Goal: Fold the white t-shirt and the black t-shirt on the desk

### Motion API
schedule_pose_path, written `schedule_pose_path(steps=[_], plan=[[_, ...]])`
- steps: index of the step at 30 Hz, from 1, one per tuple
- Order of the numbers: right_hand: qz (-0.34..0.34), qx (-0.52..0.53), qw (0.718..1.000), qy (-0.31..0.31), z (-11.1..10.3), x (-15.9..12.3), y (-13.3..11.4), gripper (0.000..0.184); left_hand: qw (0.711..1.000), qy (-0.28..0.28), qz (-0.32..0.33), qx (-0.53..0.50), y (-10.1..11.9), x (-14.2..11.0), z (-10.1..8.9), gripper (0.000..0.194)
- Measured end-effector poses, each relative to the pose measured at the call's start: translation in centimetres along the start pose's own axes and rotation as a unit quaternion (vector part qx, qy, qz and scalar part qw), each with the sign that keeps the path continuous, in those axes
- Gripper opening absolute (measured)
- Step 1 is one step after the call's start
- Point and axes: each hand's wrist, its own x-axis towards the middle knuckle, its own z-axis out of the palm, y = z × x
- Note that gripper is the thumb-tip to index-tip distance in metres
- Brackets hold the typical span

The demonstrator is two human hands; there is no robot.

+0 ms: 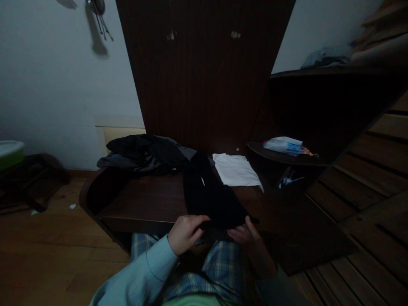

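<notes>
A black garment (213, 199) lies spread over the dark wooden bench, with two long leg-like parts running away from me and a narrow gap between them. It looks like trousers, though the dim light hides its details. At its near left corner, my left hand (187, 231) is closed on the edge, thumb and fingers pinching the cloth. My right hand (245, 234) grips the near right corner, thumb on top and fingers partly under the fabric. Beyond the right part lies a folded white cloth (237, 170). The garment's far end meets a heap of black and grey clothes (146, 153).
The wooden bench (143, 197) has a raised, curved left end and backs onto a tall dark panel (204, 85). At right, a corner shelf (287, 158) holds a plastic packet (283, 145). Slatted boards (372, 170) stand farther right. A green tub (11, 155) sits at far left.
</notes>
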Motion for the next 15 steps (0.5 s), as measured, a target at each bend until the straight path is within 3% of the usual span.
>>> schedule_pose_path(steps=[2, 4, 7, 9, 13, 15], plan=[[-0.041, 0.047, 0.998, 0.029, 0.8, 0.4, 0.0, 0.045, 0.999, -0.008, 0.037, 0.002, -0.3, 0.7, -1.0, 0.031], [-0.068, 0.062, 0.994, 0.056, 1.6, 0.5, 0.0, 0.046, 0.998, 0.044, 0.034, 0.009, -1.6, 2.1, -2.1, 0.032], [-0.084, 0.075, 0.988, 0.102, 2.5, 0.4, -0.1, 0.049, 0.98, 0.172, -0.07, 0.068, -5.1, 5.8, -3.9, 0.035], [-0.078, 0.068, 0.989, 0.106, 2.9, 0.4, -0.2, 0.05, 0.96, 0.207, -0.133, 0.132, -7.8, 8.7, -4.8, 0.041], [-0.091, 0.015, 0.992, 0.09, 3.1, 0.5, -0.1, 0.049, 0.941, 0.167, -0.179, 0.234, -11.4, 13.2, -5.3, 0.052], [-0.096, 0.006, 0.991, 0.095, 3.1, 0.7, 0.0, 0.049, 0.932, 0.15, -0.188, 0.271, -11.8, 14.3, -5.0, 0.045]])
